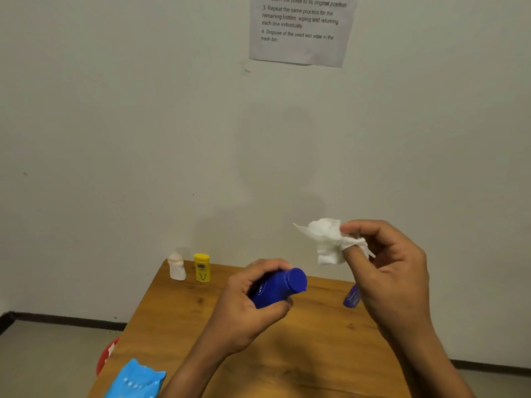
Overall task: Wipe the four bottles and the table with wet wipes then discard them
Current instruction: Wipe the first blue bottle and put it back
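My left hand (253, 308) grips a dark blue bottle (283, 285) tilted above the wooden table (184, 326), its cap pointing up and right. Up and to the right of it, my right hand (385, 262) pinches a crumpled white wet wipe (326, 239), clear of the bottle. A small white bottle (176, 267) and a yellow bottle (202, 268) stand side by side at the table's far left corner. A second blue bottle (352, 295) stands at the far right, partly hidden behind my right hand.
A light blue wet-wipe pack (135, 380) lies at the table's near left edge. Something red (107, 354) sits on the floor just left of the table. The wall stands right behind the table, with a printed instruction sheet (301, 27) taped high up.
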Motion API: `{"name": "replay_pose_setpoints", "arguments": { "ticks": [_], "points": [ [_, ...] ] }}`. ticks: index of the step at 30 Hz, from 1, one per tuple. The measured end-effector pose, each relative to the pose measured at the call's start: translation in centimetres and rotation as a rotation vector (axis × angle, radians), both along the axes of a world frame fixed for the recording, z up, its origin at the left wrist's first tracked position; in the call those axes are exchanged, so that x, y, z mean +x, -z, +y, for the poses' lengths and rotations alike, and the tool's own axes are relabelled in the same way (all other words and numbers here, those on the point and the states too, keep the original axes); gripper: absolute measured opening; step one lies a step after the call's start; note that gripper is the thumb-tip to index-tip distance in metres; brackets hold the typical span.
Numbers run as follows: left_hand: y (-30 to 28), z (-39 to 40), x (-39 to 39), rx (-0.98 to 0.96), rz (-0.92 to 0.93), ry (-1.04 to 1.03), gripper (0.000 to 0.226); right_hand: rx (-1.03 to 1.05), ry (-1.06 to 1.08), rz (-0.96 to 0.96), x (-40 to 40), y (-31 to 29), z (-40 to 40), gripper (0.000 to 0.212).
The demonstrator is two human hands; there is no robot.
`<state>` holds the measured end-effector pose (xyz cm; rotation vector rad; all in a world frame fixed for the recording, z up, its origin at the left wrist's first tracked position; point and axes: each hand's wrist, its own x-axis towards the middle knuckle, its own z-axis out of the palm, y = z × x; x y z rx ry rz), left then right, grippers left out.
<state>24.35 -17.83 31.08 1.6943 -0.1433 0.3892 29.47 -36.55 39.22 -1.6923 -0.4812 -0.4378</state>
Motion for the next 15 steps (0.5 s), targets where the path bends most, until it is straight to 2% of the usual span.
{"name": "replay_pose_setpoints", "arguments": {
  "ticks": [3, 6, 8, 9, 11, 15],
  "points": [
    [-0.3, -0.3, 0.1, 0.027, -0.056, -0.04, 0.05, -0.048, -0.058, -0.091, -0.9, 0.0, 0.2, 0.024],
    [-0.7, -0.7, 0.4, -0.046, -0.115, -0.003, 0.04, -0.319, -0.212, -0.278, -3.1, 0.3, 1.3, 0.024],
    [-0.9, -0.8, 0.4, -0.05, -0.144, 0.02, 0.034, -0.519, -0.179, -0.429, -3.6, 0.9, 1.8, 0.023],
    [-0.9, -0.9, 0.3, -0.033, -0.149, 0.022, 0.034, -0.545, -0.158, -0.455, -3.2, 1.1, 1.8, 0.022],
    [-0.9, -1.1, 0.3, -0.005, -0.123, 0.011, 0.038, -0.513, -0.121, -0.414, -2.0, 1.2, 1.5, 0.021],
    [-0.4, -1.0, 0.4, 0.169, -0.126, -0.062, 0.042, -0.405, -0.084, -0.289, -0.9, 0.8, -0.1, 0.024]
  ]
}}
